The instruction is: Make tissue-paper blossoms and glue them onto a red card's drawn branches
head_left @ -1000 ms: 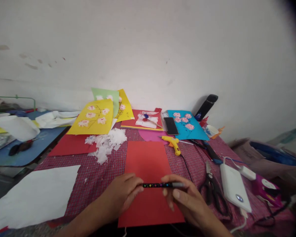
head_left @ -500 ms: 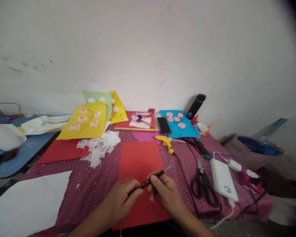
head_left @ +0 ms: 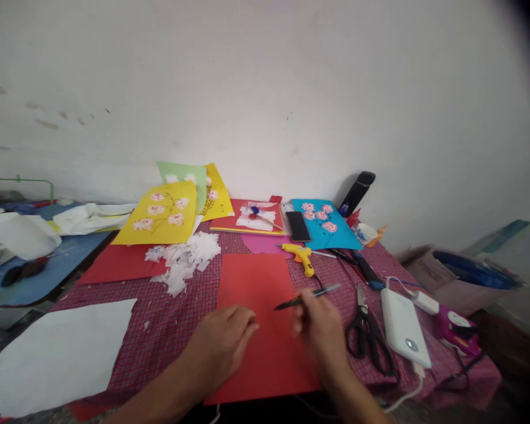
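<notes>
A dark pen with a pale see-through end is held in my right hand, its dark tip pointing left above the red sheet. That hand is closed and a little blurred. My left hand rests on the left part of the red sheet, fingers curled and pressed together; whatever may be inside them is hidden. Beyond the sheet lies a yellow glue gun. Black-handled scissors are right of my right hand.
Torn white paper scraps and a white sheet lie left. Behind are yellow and blue flower pictures and a phone. On the right are a white power bank, a purple device and cables.
My hands have moved apart. The pen has gone up and right with my right hand, leaving my left hand, and its dark tip now shows. The view has shifted slightly.
</notes>
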A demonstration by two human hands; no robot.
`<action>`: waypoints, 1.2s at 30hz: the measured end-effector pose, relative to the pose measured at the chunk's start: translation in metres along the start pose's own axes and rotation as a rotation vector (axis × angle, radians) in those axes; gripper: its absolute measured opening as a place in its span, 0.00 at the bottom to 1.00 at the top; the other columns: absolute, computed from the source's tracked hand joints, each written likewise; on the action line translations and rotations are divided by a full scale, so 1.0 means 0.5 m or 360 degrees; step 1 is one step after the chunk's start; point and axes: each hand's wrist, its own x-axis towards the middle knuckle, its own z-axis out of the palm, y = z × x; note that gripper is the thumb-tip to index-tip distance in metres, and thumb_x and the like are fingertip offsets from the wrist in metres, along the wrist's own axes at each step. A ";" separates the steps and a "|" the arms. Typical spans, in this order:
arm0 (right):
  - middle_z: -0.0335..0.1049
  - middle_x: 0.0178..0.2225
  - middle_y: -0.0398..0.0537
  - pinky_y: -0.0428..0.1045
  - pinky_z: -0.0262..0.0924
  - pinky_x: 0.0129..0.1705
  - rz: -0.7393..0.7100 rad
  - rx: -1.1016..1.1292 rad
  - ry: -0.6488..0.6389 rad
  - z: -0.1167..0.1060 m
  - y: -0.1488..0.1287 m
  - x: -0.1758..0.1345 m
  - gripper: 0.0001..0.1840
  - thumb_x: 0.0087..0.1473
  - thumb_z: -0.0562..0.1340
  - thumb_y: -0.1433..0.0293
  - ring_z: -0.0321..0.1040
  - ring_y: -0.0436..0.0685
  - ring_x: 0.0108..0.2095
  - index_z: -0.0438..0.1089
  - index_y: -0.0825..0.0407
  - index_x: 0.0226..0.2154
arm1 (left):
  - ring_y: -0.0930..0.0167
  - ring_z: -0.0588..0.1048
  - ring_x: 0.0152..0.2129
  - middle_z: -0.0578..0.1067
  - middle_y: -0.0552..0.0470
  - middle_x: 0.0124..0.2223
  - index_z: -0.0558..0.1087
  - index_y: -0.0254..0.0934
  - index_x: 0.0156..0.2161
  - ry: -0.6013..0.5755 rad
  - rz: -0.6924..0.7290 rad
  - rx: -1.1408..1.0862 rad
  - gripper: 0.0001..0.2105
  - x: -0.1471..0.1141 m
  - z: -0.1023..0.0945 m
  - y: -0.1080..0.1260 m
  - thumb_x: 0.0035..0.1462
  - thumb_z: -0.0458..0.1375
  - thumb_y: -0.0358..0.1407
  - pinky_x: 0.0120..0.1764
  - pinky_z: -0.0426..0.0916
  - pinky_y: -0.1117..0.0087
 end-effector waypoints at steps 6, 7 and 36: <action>0.63 0.19 0.36 0.43 0.54 0.16 -0.0018 0.0304 0.0145 -0.038 -0.048 0.024 0.15 0.51 0.68 0.58 0.58 0.45 0.15 0.71 0.52 0.33 | 0.71 0.75 0.32 0.77 0.52 0.35 0.72 0.38 0.39 0.0024 -0.0161 -0.0159 0.08 0.002 -0.012 -0.030 0.65 0.51 0.36 0.37 0.67 0.71; 0.63 0.19 0.36 0.43 0.54 0.16 0.0008 0.0327 0.0122 -0.036 -0.047 0.021 0.15 0.51 0.68 0.58 0.57 0.44 0.15 0.71 0.52 0.33 | 0.71 0.76 0.33 0.77 0.52 0.36 0.72 0.39 0.39 0.0010 -0.0169 -0.0210 0.07 0.006 -0.010 -0.027 0.64 0.52 0.36 0.38 0.67 0.71; 0.77 0.33 0.46 0.50 0.64 0.36 -0.0520 -0.1252 -0.0736 0.117 0.052 0.234 0.15 0.55 0.57 0.65 0.71 0.57 0.34 0.77 0.50 0.40 | 0.65 0.69 0.49 0.73 0.45 0.49 0.68 0.38 0.50 -0.0104 0.0166 0.0103 0.12 0.059 -0.053 -0.258 0.67 0.46 0.35 0.56 0.62 0.59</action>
